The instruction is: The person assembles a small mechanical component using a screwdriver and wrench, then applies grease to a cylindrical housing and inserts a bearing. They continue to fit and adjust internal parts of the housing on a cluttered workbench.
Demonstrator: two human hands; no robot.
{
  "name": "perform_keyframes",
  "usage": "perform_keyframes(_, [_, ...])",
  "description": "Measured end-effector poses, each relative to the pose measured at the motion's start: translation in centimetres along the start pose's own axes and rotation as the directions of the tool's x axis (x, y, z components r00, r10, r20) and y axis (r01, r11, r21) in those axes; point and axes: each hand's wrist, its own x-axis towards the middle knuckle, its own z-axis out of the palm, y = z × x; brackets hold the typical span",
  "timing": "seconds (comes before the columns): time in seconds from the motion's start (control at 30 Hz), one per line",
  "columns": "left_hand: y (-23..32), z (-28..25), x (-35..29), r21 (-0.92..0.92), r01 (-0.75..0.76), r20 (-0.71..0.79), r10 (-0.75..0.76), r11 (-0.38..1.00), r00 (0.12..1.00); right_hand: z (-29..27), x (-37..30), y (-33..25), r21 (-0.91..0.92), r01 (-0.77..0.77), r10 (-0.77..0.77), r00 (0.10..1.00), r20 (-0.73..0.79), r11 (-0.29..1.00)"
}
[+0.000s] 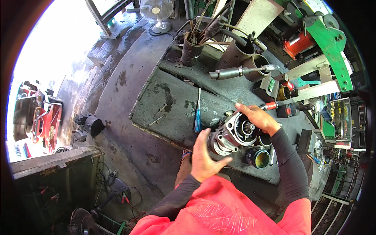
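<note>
A grey cast-metal housing (227, 137) with a round open end and a central shaft sits tilted at the workbench's near edge, open end facing up toward me. My right hand (260, 119) grips its far right rim; some of those fingers are hidden behind it. Beside the near left side, my left hand (209, 156) is open, thumb and fingers spread; whether it touches the metal I cannot tell. A blue-handled screwdriver (198, 117) lies just left of the housing. Two bolts (156, 120) lie farther left. Close by on the right stands an open tin (261, 158) with yellowish contents.
The dark workbench (156, 94) carries metal cylinders (235, 55), a can of rods (192, 51) and a red-and-black power tool (288, 110). A green metal bracket (329, 51) stands at right. Fans (156, 13) and a black cylindrical part (93, 125) are on the floor.
</note>
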Motion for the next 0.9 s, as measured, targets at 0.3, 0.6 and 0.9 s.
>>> perform_keyframes(0.3, [-3.3, 4.8, 2.8, 0.010, -0.333, -0.155, 0.331, 0.943, 0.931, 0.9, -1.7, -2.8, -0.394, 0.168, -0.291, 0.916, -0.275, 0.903])
perform_keyframes(0.6, [-7.8, 6.6, 1.5, -0.231, -0.107, 0.044, 0.120, 0.967, 0.992, 17.4, 0.9, -12.0, -0.533, 0.811, -0.795, 0.479, 0.373, 0.239])
perform_keyframes(0.9, [-5.6, 5.3, 1.7, -0.134, -0.272, -0.034, 0.269, 0.953, 0.962, 34.1, 12.8, -9.4, -0.762, 0.545, -0.739, 0.661, 0.133, 0.350])
